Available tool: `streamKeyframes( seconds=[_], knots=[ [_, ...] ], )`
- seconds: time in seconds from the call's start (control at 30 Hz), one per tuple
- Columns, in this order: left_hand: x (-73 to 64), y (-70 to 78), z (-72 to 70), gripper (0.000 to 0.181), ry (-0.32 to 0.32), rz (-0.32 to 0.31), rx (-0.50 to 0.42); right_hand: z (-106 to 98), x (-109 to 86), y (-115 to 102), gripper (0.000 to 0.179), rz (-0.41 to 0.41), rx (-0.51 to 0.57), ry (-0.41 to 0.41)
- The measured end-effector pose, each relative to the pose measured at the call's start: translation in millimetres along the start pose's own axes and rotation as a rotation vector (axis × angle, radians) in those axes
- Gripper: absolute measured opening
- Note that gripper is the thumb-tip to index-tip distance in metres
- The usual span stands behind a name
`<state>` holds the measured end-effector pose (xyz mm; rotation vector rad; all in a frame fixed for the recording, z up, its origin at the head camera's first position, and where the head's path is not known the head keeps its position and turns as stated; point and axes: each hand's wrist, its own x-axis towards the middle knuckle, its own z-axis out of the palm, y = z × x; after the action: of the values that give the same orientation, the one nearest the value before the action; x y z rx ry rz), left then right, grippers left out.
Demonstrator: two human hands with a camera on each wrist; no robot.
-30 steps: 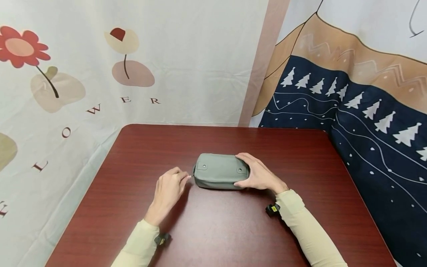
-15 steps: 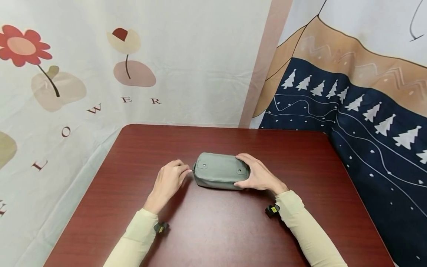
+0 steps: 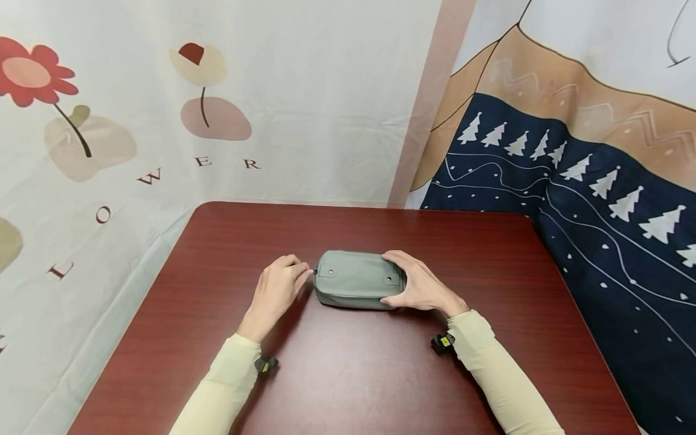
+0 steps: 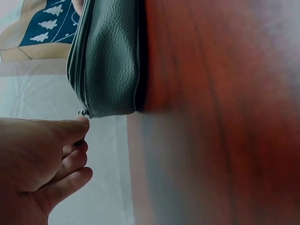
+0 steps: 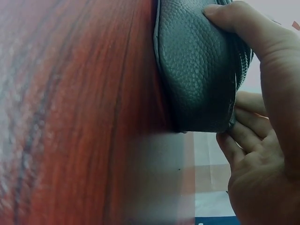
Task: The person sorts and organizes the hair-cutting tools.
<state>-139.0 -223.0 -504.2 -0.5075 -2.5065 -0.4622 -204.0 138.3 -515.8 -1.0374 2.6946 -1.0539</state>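
A grey-green zip pouch of grained leather lies on the reddish-brown table, its top panel showing two small studs. At its left end my left hand pinches the zipper pull between thumb and forefinger; most of the pull is hidden by the fingertips. The zipper runs along the pouch's upper side in the left wrist view. My right hand grips the opposite end, thumb on the near side and fingers round the far side. What is inside the pouch cannot be seen.
The wooden table stretches around the pouch on every side. Behind it hangs a pale cloth with printed flowers and letters. To the right is a dark blue cloth with white trees.
My left hand has moved slightly toward the table's far side along the pouch's left end, still pinching the pull. My right hand keeps its grip, and the pouch has barely shifted.
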Motion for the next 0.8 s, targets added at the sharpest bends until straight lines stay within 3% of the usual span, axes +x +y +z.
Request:
streamKeyframes(
  seconds=[0.27, 0.53, 0.8],
  knots=[
    [8.4, -6.3, -1.4, 0.008, -0.047, 0.007, -0.018, 0, 1.0, 1, 0.1, -0.026, -0.009, 0.012],
    [4.9, -8.2, 7.0, 0.006, 0.039, 0.038, -0.005, 1, 2.5, 0, 0.101, -0.022, -0.012, 0.01],
    [-3.4, -5.6, 1.7, 0.009, 0.056, 0.046, -0.04, -1, 4.0, -2, 0.102, -0.001, 0.003, -0.034]
  ],
)
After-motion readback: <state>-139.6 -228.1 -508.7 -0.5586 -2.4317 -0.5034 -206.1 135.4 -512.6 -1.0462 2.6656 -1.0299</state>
